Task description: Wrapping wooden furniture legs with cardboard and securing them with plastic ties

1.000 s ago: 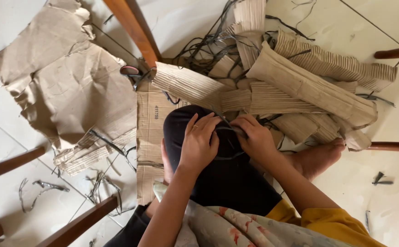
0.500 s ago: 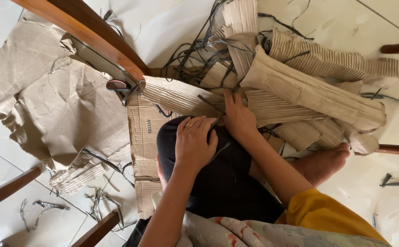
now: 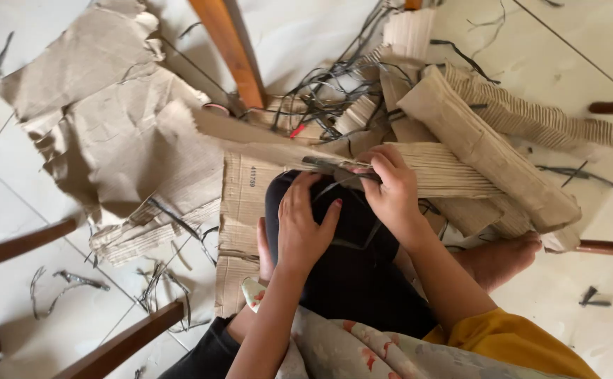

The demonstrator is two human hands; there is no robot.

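My left hand (image 3: pixel 303 228) lies flat on my raised knee in black trousers (image 3: pixel 352 267), fingers apart and holding nothing. My right hand (image 3: pixel 393 188) is closed around a pair of dark metal scissors (image 3: pixel 329 165), whose blades point left. The blades lie over the edge of a corrugated cardboard strip (image 3: pixel 454 172). A flat cardboard piece (image 3: pixel 240 210) lies on the floor under the knee. My bare foot (image 3: pixel 499 256) rests to the right.
Torn brown cardboard sheets (image 3: pixel 103 133) cover the tiled floor at left, and rolled corrugated pieces (image 3: pixel 489 147) lie at right. Thin dark offcut strips (image 3: pixel 327 91) are tangled at the back. Wooden chair legs (image 3: pixel 229 49) stand around, with one (image 3: pixel 120 344) at lower left.
My right hand left the knee, reached forward to the corrugated cardboard and now grips the scissors. The left hand stayed on the knee.
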